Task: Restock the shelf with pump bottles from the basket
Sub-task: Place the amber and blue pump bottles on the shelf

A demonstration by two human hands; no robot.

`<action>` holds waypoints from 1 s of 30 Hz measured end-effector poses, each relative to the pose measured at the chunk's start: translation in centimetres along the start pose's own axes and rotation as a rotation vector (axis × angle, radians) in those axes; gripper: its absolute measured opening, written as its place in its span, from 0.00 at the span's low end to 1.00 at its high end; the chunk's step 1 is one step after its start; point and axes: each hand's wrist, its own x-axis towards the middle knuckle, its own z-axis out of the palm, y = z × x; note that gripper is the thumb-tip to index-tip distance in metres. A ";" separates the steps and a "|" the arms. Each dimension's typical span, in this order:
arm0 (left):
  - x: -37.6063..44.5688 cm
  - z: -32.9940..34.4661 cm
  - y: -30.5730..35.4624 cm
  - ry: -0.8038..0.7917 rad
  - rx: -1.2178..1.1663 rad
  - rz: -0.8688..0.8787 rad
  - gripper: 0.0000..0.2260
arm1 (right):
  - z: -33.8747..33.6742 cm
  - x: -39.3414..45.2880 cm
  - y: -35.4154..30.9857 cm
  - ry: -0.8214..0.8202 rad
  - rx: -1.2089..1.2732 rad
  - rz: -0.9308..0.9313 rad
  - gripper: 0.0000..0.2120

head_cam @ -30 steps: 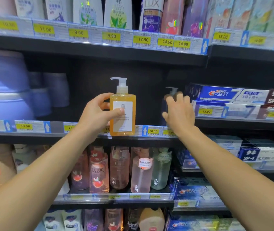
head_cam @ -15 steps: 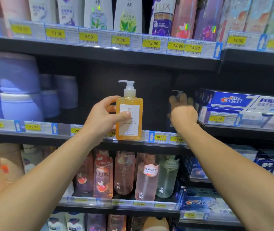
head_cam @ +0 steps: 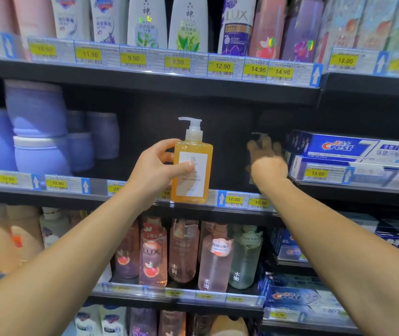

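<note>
The left hand (head_cam: 156, 173) holds a pump bottle (head_cam: 192, 166) upright before the middle shelf (head_cam: 96, 190), over its front edge. To its right, the right hand (head_cam: 266, 161) reaches deep into the shelf, just left of stacked toothpaste boxes (head_cam: 353, 156). Tubs (head_cam: 36, 132) sit far left.

Crest toothpaste boxes (head_cam: 353, 147), purple tubs (head_cam: 36, 110), yellow price tags (head_cam: 133, 58)

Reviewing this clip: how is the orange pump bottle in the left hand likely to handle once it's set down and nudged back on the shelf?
The orange pump bottle looks filled nearly to the shoulder, so probably fairly heavy for its size. Its flat-sided body and flat base should slide rather than roll. The tall pump head raises it, so a high push might tip it. The left hand wraps it easily; the smooth plastic may be somewhat slippery.
</note>
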 end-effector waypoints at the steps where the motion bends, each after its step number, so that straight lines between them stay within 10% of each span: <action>1: 0.0 0.1 0.1 0.000 -0.002 0.003 0.22 | -0.1 -0.2 0.0 0.004 0.011 -0.005 0.28; 11: 3.0 2.9 1.9 0.014 0.034 0.140 0.24 | -0.7 -8.6 1.0 0.211 0.315 -0.230 0.17; 30: 5.9 6.0 -0.5 -0.042 0.659 0.074 0.25 | 3.3 -12.1 3.3 0.251 0.228 -0.391 0.27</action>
